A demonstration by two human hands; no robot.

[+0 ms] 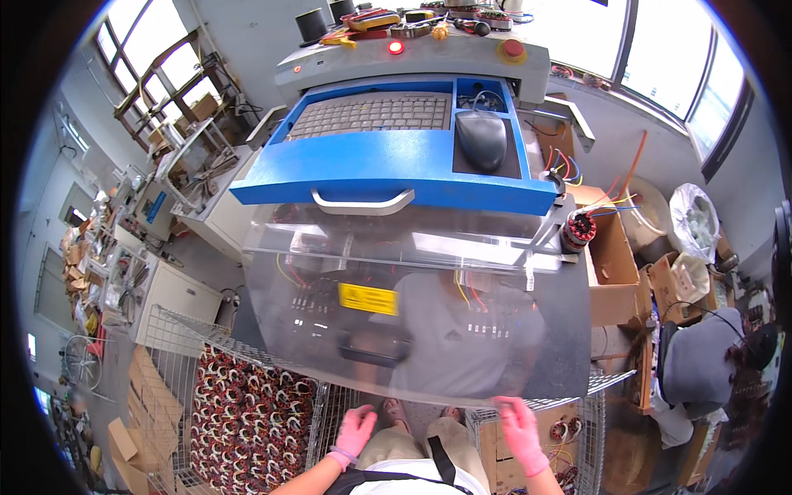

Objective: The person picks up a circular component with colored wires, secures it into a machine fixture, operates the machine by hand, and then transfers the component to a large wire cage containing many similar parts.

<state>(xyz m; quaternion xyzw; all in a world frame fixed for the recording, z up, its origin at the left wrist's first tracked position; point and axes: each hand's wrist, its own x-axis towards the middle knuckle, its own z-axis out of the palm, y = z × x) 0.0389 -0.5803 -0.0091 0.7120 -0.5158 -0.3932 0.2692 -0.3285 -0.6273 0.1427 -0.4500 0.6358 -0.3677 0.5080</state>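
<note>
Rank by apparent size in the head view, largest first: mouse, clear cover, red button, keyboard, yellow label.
1. Clear cover
2. Keyboard
3. Mouse
4. Yellow label
5. Red button
Apparent size only; the button looks farther away.

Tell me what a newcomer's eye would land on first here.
First, the bright blue keyboard drawer jutting out at upper centre, above a transparent cover. Next, the red, dark and white wound stators packed in a wire basket at lower left. Then the pink-gloved left hand and right hand at bottom centre.
</note>
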